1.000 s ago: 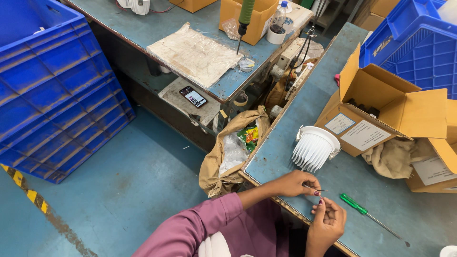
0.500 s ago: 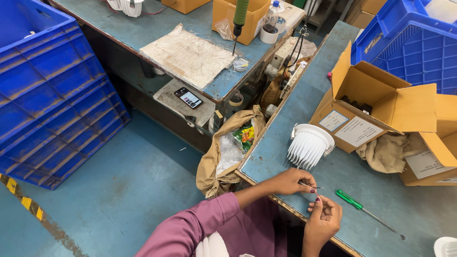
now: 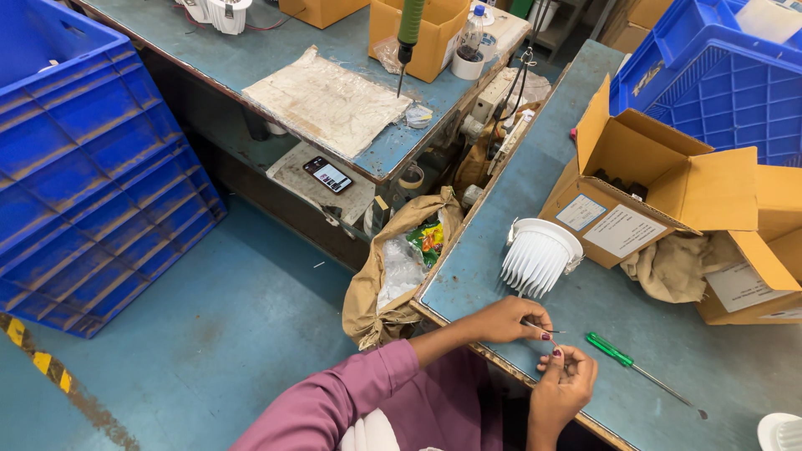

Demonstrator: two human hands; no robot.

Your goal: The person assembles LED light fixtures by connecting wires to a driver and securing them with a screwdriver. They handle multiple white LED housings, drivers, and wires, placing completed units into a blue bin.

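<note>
My left hand (image 3: 508,321) and my right hand (image 3: 562,386) meet over the near edge of a blue-green workbench (image 3: 535,175). Between their fingertips they pinch a thin wire (image 3: 547,334) that leads toward a white finned lamp housing (image 3: 539,255) standing just beyond them. A green-handled screwdriver (image 3: 635,372) lies on the bench to the right of my right hand. My left arm wears a mauve sleeve.
Open cardboard boxes (image 3: 643,188) and a crumpled cloth (image 3: 668,263) sit at the right, with a blue crate (image 3: 718,75) behind. A brown bag of scraps (image 3: 401,259) hangs off the bench edge. Stacked blue crates (image 3: 83,167) stand left. A phone (image 3: 327,175) rests on a lower shelf.
Both hands stay at the wire, with only small finger shifts. The view has tilted slightly, so everything sits a little lower and left in frame.
</note>
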